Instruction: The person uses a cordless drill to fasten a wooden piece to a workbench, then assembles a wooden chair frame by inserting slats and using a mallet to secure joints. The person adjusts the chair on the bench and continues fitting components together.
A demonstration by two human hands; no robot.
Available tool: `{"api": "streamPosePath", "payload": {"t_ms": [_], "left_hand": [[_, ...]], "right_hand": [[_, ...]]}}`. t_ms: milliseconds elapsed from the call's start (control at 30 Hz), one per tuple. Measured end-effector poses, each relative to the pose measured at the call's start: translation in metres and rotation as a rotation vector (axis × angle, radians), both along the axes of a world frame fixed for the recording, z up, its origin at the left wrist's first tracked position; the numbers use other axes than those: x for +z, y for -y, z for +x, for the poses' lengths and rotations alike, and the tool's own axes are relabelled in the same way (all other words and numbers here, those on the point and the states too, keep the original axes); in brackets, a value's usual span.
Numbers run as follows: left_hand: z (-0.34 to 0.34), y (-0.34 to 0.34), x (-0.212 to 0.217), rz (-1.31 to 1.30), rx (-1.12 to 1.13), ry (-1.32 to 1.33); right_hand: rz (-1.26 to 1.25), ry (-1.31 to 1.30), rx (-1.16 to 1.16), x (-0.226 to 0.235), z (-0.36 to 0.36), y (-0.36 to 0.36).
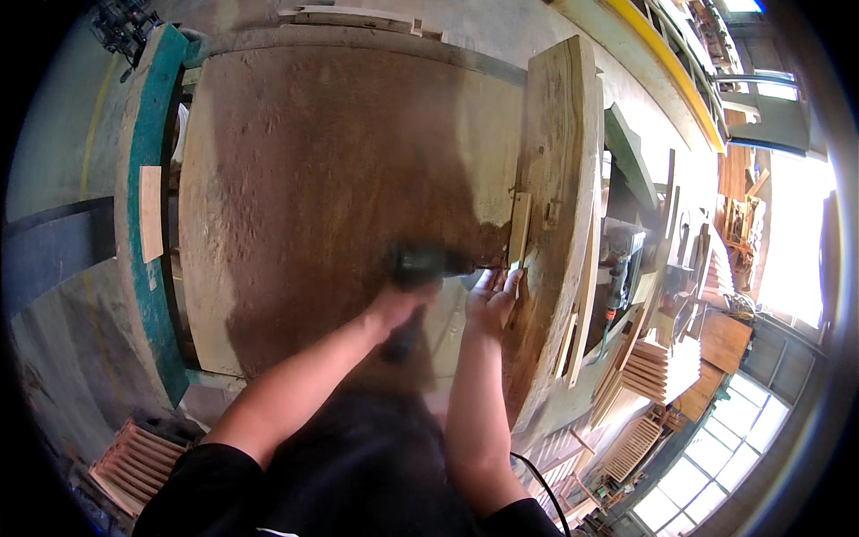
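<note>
My left hand (404,304) is wrapped round the grip of a dark power drill (419,266), blurred by motion. The drill lies level, its nose and thin bit pointing right. The bit's tip meets the lower end of a small pale wooden strip (519,228). That strip rests against the inner face of a thick upright wooden plank (559,116). My right hand (494,300) pinches the strip's near end, fingers close to the bit. Beneath both hands spreads a worn brown wooden panel (331,161).
A green-painted beam (148,116) bounds the panel on the left, with a light wood block (151,213) on it. Beyond the right plank lie loose strips (573,345), tools and stacked slatted wooden pieces (662,367). A slatted wooden piece (134,461) stands at lower left.
</note>
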State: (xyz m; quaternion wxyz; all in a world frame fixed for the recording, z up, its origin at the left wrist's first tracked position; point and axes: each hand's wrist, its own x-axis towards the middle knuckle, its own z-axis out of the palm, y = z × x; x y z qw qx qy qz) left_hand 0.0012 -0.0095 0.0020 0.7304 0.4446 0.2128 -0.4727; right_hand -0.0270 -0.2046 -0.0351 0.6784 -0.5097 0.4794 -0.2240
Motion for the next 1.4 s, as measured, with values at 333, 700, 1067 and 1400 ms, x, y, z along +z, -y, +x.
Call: {"api": "streamPosePath", "payload": {"t_ms": [333,700,1067,1400], "left_hand": [[-0.001,0.001,0.001,0.013,0.014,-0.005],[-0.005,0.004,-0.004,0.014,0.019,0.043],[-0.007,0.007,-0.011,0.091,-0.019,0.031],[-0.002,0.009,-0.002,0.086,-0.019,0.001]], "right_hand": [[-0.137,-0.113,0.07,0.009,0.002,-0.004],[-0.067,-0.006,0.001,0.003,0.003,-0.003],[0.431,0.242,-0.457,0.032,0.028,-0.011],[0.399,0.153,-0.425,0.036,0.027,-0.012]]}}
